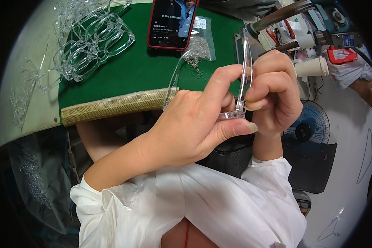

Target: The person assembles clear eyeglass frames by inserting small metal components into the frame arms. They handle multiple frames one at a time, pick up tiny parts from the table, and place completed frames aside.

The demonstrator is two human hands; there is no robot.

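Observation:
My left hand [190, 120] is closed round a pair of clear plastic eyeglasses, its thumb stretched along the front near the hinge. One clear temple arm [245, 53] points up and away between my two hands. The other temple [176, 78] sticks up behind the left hand, whose fingers hide most of the front. My right hand [279, 89] is closed, with thumb and forefinger pinched at the hinge end of the near temple. Whatever small part lies in that pinch is too hidden to name.
A heap of clear eyeglass frames [97, 45] lies far left on the green mat [124, 78]. A phone [169, 25] stands at the back, beside a plastic bag [202, 41] of tiny metal parts, some spilled. At right are a metal rod [283, 15], paper cup [312, 68] and fan [306, 128].

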